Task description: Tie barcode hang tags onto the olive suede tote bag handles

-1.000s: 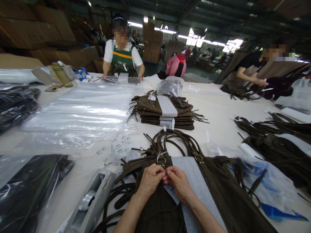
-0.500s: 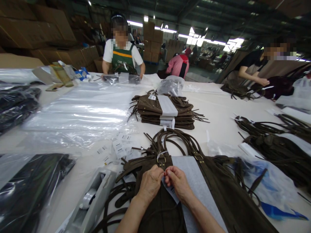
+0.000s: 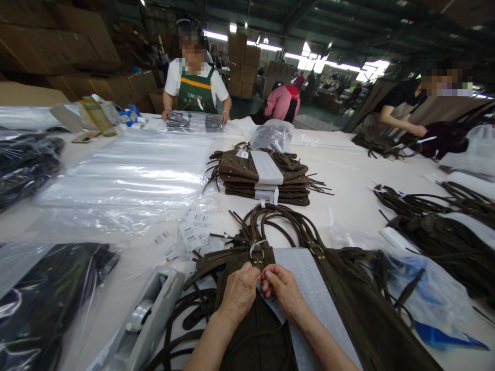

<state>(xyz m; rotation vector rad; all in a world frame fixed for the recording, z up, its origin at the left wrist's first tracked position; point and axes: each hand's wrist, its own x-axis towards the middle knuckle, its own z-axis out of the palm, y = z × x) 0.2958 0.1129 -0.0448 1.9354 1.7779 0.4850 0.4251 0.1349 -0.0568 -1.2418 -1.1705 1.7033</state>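
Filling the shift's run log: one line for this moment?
left hand: pinching tag | right hand: pinching tag | tag: on brown bag | tape dispenser: left

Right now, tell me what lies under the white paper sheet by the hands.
The white paper sheet lies on the dark brown suede bag. Its near left edge is hidden under the right hand.

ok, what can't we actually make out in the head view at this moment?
- What the fingers pinch: hidden between the left hand and right hand.
- Tag under the right hand: mostly covered, print too small.
- Barcode labels: too small to read.
- Dark bag: lower part cut off by the bottom edge.
- Tape dispenser: near end cut off at the bottom edge.
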